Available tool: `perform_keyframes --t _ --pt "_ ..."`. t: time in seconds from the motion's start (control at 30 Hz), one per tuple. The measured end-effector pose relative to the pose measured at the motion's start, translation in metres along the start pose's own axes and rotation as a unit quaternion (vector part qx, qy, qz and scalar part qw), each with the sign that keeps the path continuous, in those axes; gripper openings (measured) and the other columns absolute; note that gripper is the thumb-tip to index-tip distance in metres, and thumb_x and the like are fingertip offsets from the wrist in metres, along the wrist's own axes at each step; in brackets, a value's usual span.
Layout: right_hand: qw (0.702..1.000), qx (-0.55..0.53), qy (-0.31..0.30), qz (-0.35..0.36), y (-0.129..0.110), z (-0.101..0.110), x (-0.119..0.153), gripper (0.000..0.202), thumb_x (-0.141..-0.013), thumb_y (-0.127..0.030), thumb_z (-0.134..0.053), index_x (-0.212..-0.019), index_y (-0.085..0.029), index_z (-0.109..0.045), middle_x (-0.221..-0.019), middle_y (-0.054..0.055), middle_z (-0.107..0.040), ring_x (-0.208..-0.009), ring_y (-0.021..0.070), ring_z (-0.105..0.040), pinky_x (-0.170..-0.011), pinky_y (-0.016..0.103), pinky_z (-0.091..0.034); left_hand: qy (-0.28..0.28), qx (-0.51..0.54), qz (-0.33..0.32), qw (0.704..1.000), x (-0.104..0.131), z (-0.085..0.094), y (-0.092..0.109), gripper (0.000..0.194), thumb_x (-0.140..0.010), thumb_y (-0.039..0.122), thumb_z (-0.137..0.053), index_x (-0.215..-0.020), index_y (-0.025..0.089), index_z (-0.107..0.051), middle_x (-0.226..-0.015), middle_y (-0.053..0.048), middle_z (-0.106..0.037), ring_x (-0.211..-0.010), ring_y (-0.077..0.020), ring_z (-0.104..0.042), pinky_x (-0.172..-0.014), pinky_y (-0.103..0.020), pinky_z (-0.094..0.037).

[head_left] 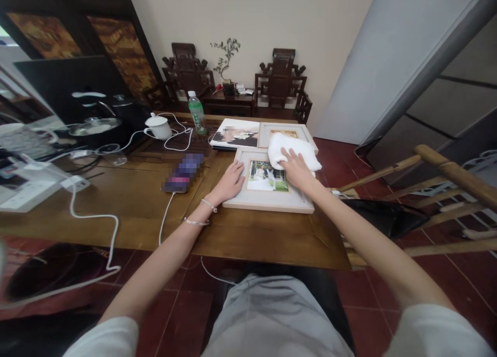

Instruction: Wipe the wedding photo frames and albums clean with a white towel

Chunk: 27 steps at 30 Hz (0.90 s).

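White cloth (285,144) is gripped by the right hand (295,166) at the photo frame's (267,199) right; the left hand (230,181) is spread along its left.

A green bottle (197,115) stands upright on a wooden table (135,202). Just left of the bottle is a lidded white cup (157,128); farther left, a dark monitor (50,83). Nearer than the bottle lies a phone (183,173). Beyond the bottle, two carved chairs (281,83) flank a potted plant (229,89).
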State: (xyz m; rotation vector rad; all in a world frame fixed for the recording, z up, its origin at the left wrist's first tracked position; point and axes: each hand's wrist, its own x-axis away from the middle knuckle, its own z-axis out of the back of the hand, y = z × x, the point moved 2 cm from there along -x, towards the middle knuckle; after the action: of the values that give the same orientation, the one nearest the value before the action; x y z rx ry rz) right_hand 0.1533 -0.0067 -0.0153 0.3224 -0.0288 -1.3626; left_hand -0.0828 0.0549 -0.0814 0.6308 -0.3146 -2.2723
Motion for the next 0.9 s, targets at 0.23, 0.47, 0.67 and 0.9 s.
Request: perform_keyframes --t 0.23,0.47,0.67,0.9 --pt "0.999 0.01 -0.047 0.016 -0.026 -0.001 0.008 0.049 -0.084 -0.004 -0.041 -0.126 -0.013 -0.064 -0.151 0.02 -0.041 -0.131 0.0393 -0.04 -0.105 0.055 -0.03 0.006 0.006 0.001 1.0 0.0 0.0 -0.001 0.051 -0.093 0.029 -0.039 -0.137 0.006 -0.049 -0.149 -0.018 -0.045 -0.146 -0.032 -0.027 -0.121 -0.051 -0.023" --pt "0.969 -0.096 -0.185 0.131 -0.056 0.065 0.073 0.05 -0.077 0.001 -0.042 -0.116 -0.017 -0.069 -0.107 0.016 -0.069 -0.096 0.0271 -0.064 -0.078 0.034 -0.044 0.012 -0.003 -0.002 1.0 0.0 -0.001 0.0 0.051 -0.093 0.028 -0.039 -0.136 0.004 -0.05 -0.148 -0.019 -0.046 -0.146 -0.032 -0.028 -0.121 -0.049 -0.023" --pt "0.963 -0.161 -0.173 0.13 -0.066 0.068 0.081 0.055 -0.076 0.003 -0.04 -0.123 -0.014 -0.063 -0.115 0.019 -0.066 -0.107 0.0297 -0.063 -0.082 0.036 -0.046 0.017 -0.007 -0.006 1.0 0.0 -0.002 -0.001 0.05 -0.094 0.029 -0.039 -0.136 0.005 -0.05 -0.147 -0.018 -0.047 -0.145 -0.0319 -0.029 -0.121 -0.05 -0.024" --pt "0.994 -0.102 -0.025 0.039 -0.018 0.016 0.021 0.077 -0.067 0.015 -0.031 -0.135 -0.014 -0.052 -0.163 0.013 -0.019 -0.147 0.0357 -0.017 -0.112 0.059 -0.027 0.004 -0.005 0.0 1.0 0.001 0.0 0.004 0.052 -0.094 0.029 -0.04 -0.136 0.001 -0.049 -0.148 -0.021 -0.044 -0.146 -0.0322 -0.027 -0.121 -0.048 -0.023"
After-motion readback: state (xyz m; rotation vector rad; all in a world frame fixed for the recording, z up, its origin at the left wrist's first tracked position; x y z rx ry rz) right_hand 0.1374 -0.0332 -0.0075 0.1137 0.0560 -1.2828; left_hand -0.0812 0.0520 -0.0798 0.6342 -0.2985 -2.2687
